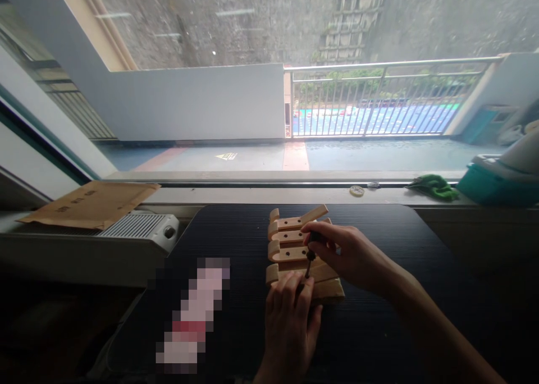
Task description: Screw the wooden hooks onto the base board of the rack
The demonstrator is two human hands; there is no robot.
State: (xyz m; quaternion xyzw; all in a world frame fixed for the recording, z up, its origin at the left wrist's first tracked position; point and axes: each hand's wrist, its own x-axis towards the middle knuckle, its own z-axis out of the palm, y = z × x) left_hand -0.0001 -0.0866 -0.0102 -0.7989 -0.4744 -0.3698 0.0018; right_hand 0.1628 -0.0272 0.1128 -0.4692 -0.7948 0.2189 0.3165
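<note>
On the dark worktop (236, 232), the left hand (290, 311) lies flat, fingers pressed together, on the near end of a wooden hook rack (290, 241). The rack's long axis runs straight away from the person. Just beyond those fingertips a small screwdriver (310, 256) stands nearly upright, tip down on the wood. The right hand (349, 257), reaching in from the right, pinches its dark handle.

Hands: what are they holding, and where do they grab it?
The right hand pinches a small screwdriver by its dark handle, tip down on the wooden hook rack. The left hand rests on the rack's near end.
</note>
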